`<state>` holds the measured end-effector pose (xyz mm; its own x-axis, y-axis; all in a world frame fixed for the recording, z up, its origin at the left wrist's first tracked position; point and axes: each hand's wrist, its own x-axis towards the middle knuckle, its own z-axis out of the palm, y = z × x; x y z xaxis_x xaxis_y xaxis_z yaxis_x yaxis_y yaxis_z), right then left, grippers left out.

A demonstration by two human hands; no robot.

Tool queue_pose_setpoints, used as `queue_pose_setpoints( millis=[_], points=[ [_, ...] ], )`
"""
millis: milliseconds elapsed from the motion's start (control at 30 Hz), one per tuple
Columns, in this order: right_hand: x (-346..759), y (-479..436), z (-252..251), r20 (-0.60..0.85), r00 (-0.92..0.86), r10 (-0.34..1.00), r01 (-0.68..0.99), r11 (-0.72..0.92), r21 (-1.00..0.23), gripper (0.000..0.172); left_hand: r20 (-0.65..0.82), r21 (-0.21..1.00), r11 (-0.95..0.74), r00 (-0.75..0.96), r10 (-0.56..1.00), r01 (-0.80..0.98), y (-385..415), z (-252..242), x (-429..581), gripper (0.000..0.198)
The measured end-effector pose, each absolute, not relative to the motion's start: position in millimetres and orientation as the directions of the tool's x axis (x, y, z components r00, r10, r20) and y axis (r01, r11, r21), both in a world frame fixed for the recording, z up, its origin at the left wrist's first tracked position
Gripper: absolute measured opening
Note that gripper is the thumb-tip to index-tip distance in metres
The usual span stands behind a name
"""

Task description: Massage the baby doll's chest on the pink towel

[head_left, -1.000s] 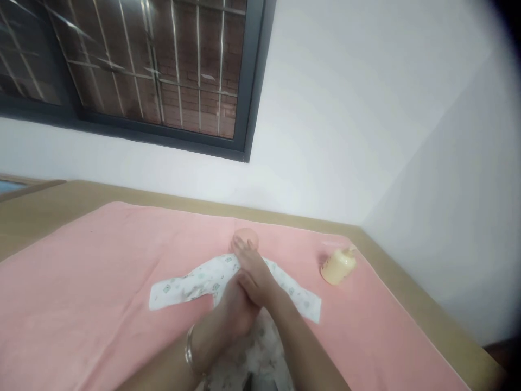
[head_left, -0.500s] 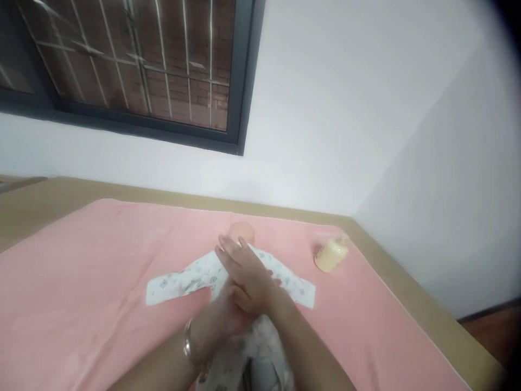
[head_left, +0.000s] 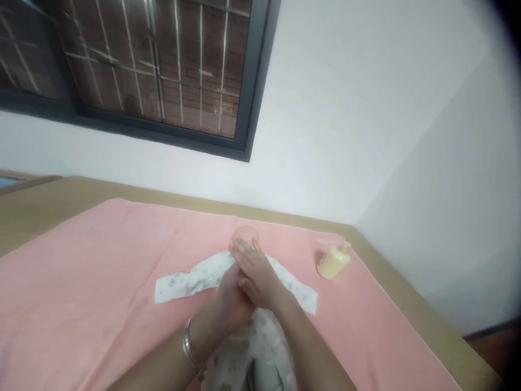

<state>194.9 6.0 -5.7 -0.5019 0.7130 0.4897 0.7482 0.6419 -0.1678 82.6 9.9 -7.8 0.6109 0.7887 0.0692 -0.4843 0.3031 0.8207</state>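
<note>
My right hand (head_left: 257, 274) lies flat across my left hand (head_left: 233, 301), palm against palm, its fingers stretched out and thumb apart. Most of the left hand's fingers are hidden under the right; that hand looks flat and open, and a silver bangle (head_left: 187, 341) circles its wrist. Nothing shows between the palms. Below them lies a white printed baby outfit (head_left: 185, 283) with both sleeves spread wide. A round, skin-coloured shape like a doll's head (head_left: 246, 233) is at its neck, partly behind my fingertips.
A pale yellow pump bottle (head_left: 334, 263) stands to the right on the pink mat (head_left: 101, 260). The mat covers a wooden surface (head_left: 468, 353) against a white wall (head_left: 325, 119). A dark-framed window (head_left: 244, 108) with bars is at the upper left.
My hands stay pressed together; the right has slid over the left, and the left fingertips that showed at the right are now hidden. The view has shifted slightly.
</note>
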Motion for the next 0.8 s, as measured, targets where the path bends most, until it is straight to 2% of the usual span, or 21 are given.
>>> queue_pose_setpoints(
  millis=[67,100,167,200,233,300,367,400,467,600,667,800],
  points=[
    [213,11,-22,0.49,-0.443,0.751,0.771,0.598,-0.221,0.063,-0.001,0.792,0.395,0.647,0.762,-0.465,15,-5,74,0.045],
    [223,13,-32,0.488,-0.403,0.774,0.769,0.575,-0.278,0.06,-0.008,0.822,0.351,0.608,0.794,-0.449,16,-10,70,0.046],
    [239,14,-52,0.462,-0.283,0.841,0.751,0.494,-0.438,0.054,0.082,0.944,0.078,0.457,0.886,-0.32,16,-32,62,0.042],
    [246,14,-61,0.427,-0.253,0.868,0.739,0.458,-0.494,0.053,0.173,0.98,-0.115,0.422,0.89,-0.16,14,-47,57,0.039],
    [250,14,-68,0.4,-0.229,0.887,0.727,0.429,-0.536,0.051,0.274,0.952,-0.306,0.437,0.857,0.001,11,-62,51,0.036],
    [252,14,-76,0.381,-0.223,0.897,0.704,0.419,-0.574,0.049,0.456,0.739,-0.65,0.579,0.677,0.179,4,-87,38,0.038],
    [244,17,-76,0.407,-0.263,0.875,0.679,0.467,-0.566,0.047,0.545,0.5,-0.836,0.669,0.506,0.226,-4,-101,27,0.041],
    [237,21,-73,0.42,-0.311,0.853,0.674,0.509,-0.536,0.046,0.561,0.416,-0.879,0.695,0.449,0.232,-7,-102,23,0.042],
    [220,34,-65,0.419,-0.445,0.792,0.674,0.604,-0.425,0.043,0.572,0.341,-0.908,0.713,0.406,0.244,-11,-99,18,0.039],
    [196,72,-49,0.324,-0.65,0.687,0.681,0.716,-0.154,0.034,0.576,0.334,-0.907,0.706,0.411,0.255,-11,-90,17,0.038],
    [199,84,-45,0.287,-0.662,0.693,0.692,0.711,-0.122,0.034,0.559,0.323,-0.91,0.723,0.405,0.26,-10,-91,17,0.04],
    [227,64,-50,0.295,-0.567,0.769,0.756,0.628,-0.183,0.045,0.559,0.308,-0.917,0.732,0.39,0.253,-10,-94,18,0.04]
  ],
)
